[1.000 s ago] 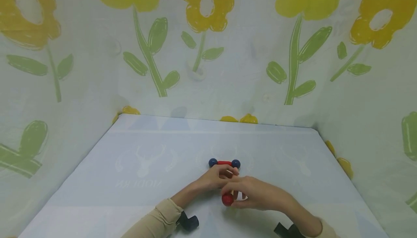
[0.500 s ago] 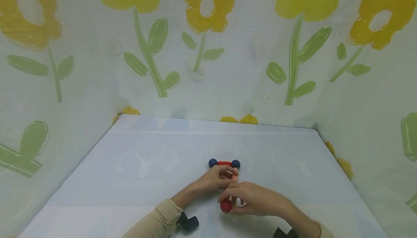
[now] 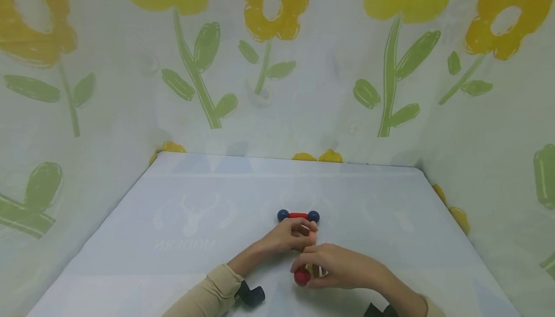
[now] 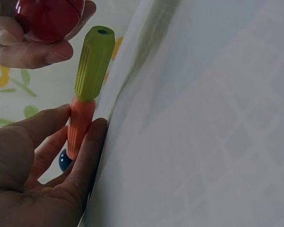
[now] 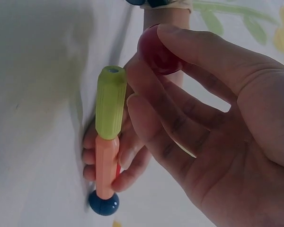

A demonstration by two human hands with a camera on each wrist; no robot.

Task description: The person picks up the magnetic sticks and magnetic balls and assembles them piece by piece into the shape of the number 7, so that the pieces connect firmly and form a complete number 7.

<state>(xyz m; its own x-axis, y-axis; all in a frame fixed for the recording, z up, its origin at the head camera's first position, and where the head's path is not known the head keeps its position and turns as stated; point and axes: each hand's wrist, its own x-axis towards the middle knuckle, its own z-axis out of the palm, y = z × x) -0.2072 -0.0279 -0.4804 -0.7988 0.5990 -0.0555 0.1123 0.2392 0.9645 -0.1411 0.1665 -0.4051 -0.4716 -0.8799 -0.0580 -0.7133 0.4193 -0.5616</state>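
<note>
My left hand [image 3: 282,236] pinches an orange ribbed rod [image 5: 106,165] between thumb and fingers, low over the tabletop. A green ribbed rod [image 4: 94,64] joins the near end of the orange one, its tip showing a small dark round socket. At the far end sits a blue ball [image 5: 104,203], one of two on a red rod [image 3: 298,216]; the second blue ball [image 3: 283,215] is at its left. With thumb and fingertips, my right hand [image 3: 342,264] holds a glossy red ball [image 5: 161,52] near the green tip, apart from it in both wrist views.
A pale patterned cloth covers the table [image 3: 208,259]. Flower-printed curtains [image 3: 299,95] rise behind it and along both sides. Dark wrist-worn devices, such as the left one [image 3: 252,296], sit below the forearms close to the table.
My right hand with the red ball has drawn slightly toward me, away from the left hand, mostly in the first half second. The left hand and the rods stay in place.
</note>
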